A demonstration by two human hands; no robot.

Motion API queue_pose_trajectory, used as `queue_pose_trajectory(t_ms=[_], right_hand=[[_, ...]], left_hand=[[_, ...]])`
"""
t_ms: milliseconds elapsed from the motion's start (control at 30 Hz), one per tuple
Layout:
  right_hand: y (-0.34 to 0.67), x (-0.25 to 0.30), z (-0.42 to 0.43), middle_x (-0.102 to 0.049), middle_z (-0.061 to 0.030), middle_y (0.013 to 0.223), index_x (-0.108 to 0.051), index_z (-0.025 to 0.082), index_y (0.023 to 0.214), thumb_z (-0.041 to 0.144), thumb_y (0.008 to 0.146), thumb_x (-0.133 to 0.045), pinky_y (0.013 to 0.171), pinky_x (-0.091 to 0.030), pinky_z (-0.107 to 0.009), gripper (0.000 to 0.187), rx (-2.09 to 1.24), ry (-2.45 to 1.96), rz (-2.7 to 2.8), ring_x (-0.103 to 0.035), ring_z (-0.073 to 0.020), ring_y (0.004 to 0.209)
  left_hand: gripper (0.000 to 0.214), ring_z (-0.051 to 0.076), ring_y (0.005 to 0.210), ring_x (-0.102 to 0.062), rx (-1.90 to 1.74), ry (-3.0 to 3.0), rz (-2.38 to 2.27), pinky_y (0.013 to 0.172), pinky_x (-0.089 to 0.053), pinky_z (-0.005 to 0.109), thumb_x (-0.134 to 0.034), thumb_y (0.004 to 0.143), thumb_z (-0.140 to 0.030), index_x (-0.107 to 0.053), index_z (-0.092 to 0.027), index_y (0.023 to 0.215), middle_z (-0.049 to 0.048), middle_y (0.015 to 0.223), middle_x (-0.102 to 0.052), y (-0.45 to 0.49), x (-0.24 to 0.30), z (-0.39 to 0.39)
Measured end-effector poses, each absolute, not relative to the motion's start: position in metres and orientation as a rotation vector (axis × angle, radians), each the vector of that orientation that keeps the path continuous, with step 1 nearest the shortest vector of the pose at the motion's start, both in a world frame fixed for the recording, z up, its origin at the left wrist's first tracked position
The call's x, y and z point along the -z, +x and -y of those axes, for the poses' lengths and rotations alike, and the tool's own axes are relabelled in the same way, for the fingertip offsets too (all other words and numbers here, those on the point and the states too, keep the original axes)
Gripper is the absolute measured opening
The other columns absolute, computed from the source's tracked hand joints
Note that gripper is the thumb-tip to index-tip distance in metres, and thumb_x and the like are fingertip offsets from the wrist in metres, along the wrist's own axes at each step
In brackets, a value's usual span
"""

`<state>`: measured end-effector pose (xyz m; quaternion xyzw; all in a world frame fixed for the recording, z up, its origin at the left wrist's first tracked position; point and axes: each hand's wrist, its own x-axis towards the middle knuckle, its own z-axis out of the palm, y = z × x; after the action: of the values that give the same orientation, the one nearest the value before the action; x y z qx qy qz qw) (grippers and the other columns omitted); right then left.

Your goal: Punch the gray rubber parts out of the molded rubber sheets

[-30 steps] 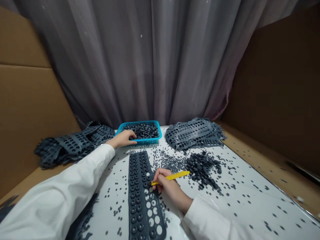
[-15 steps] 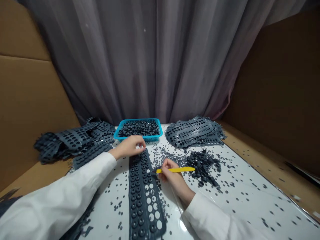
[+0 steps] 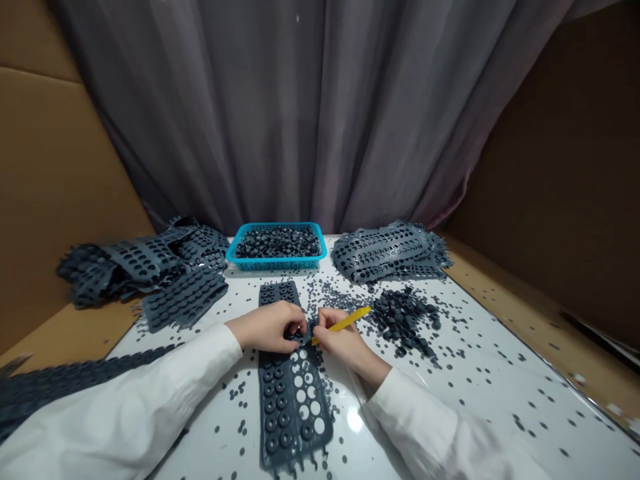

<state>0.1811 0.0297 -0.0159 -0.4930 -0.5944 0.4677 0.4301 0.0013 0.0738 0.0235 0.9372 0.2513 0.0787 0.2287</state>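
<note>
Just below mid-frame, the left hand (image 3: 270, 327) curls over the dark sheet (image 3: 292, 403) that stretches to bottom centre; I cannot tell whether it grips anything. Close beside, the right hand (image 3: 345, 343) clasps a yellow stick (image 3: 353, 317).

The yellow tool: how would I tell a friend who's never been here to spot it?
Below the grey curtain is a white tabletop, with a long dark strip lying in the middle of the view. At that strip's right edge, the right hand grips a slim yellow tool that slants up to the right. Its bright yellow sets it apart from the dark pieces around it.
</note>
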Motion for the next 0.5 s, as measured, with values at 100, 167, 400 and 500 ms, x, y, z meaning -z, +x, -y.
queue_pose_trajectory(t_ms=[100, 167, 400, 500], right_hand=[[0.178, 0.014, -0.03, -0.038, 0.0069, 0.041, -0.035, 0.02, 0.048, 0.009, 0.058, -0.047, 0.043, -0.022, -0.02, 0.019, -1.161, -1.226, 1.535, -0.035, -0.008, 0.043], [0.176, 0.011, -0.031, -0.034, 0.0076, 0.041, -0.033, 0.02, 0.048, 0.009, 0.058, -0.047, 0.042, -0.02, -0.021, 0.021, -1.168, -1.241, 1.561, -0.032, -0.0075, 0.042], [0.177, 0.012, -0.034, -0.033, 0.0079, 0.04, -0.033, 0.021, 0.048, 0.01, 0.058, -0.046, 0.043, -0.019, -0.022, 0.02, -1.186, -1.248, 1.567, -0.031, -0.0078, 0.042], [0.179, 0.014, -0.033, -0.034, 0.0073, 0.04, -0.034, 0.02, 0.048, 0.01, 0.057, -0.046, 0.043, -0.02, -0.022, 0.018, -1.194, -1.221, 1.535, -0.033, -0.0084, 0.043]], left_hand=[[0.011, 0.016, 0.065, -0.055, -0.149, 2.667, -0.721, 0.06, -0.042, 0.024, -0.059, 0.067, -0.02, -0.061, -0.018, 0.078, 0.0011, 0.071, -0.058, 0.006, -0.026, -0.068], [0.007, 0.018, 0.066, -0.057, -0.084, 2.752, -0.756, 0.06, -0.043, 0.026, -0.058, 0.067, -0.02, -0.061, -0.018, 0.073, 0.0035, 0.073, -0.06, 0.012, -0.029, -0.063], [0.006, 0.023, 0.067, -0.061, 0.106, 2.975, -0.881, 0.061, -0.045, 0.03, -0.057, 0.07, -0.016, -0.063, -0.015, 0.072, 0.0083, 0.072, -0.062, 0.025, -0.027, -0.05], [0.011, 0.02, 0.068, -0.06, 0.018, 3.068, -0.803, 0.062, -0.045, 0.029, -0.052, 0.078, -0.011, -0.061, -0.015, 0.073, 0.0068, 0.072, -0.061, 0.019, -0.017, -0.045]])
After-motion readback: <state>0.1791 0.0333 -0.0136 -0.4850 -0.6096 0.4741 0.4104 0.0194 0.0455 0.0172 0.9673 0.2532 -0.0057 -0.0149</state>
